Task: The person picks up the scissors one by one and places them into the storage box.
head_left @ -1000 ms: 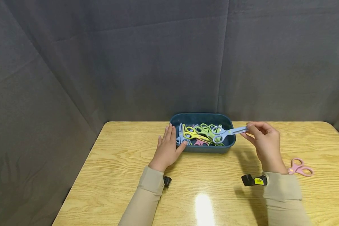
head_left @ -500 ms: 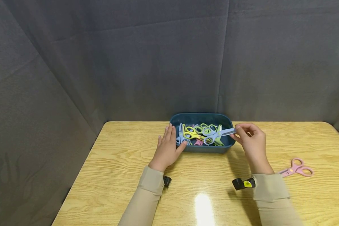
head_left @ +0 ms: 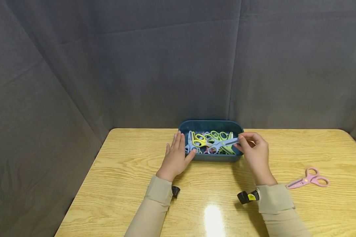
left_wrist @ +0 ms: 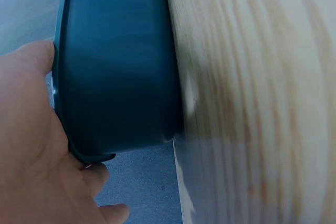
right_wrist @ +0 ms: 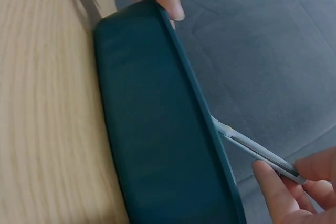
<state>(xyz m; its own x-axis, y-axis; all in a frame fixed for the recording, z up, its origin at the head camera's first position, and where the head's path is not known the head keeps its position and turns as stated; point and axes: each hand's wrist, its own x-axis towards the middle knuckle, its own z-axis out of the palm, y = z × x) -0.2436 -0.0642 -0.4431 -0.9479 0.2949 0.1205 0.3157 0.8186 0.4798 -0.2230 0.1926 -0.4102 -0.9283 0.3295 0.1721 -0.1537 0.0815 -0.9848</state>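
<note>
My right hand (head_left: pixel 256 154) pinches a pair of light blue scissors (head_left: pixel 222 143) by the blade tips, thumb against fingers. Their handle loops point left, over the dark teal bin (head_left: pixel 210 158). In the right wrist view the blue scissors (right_wrist: pixel 257 149) slant down past the bin's rim, handles hidden behind its wall. My left hand (head_left: pixel 174 158) rests on the bin's left end with straight fingers, its thumb over the front rim. Inside the bin lie several scissors: another blue pair (head_left: pixel 190 144) at the left, a yellow pair (head_left: pixel 200 141) and green ones (head_left: pixel 229 148).
A pink pair of scissors (head_left: pixel 310 178) lies on the wooden table (head_left: pixel 130 184), to the right of my right forearm. The bin stands near the table's back edge, with a dark grey curtain (head_left: pixel 166 65) behind it.
My right hand has moved left and slightly down, bringing the blue scissors from the bin's right end further over it. More of the pink pair shows. My left hand has stayed put.
</note>
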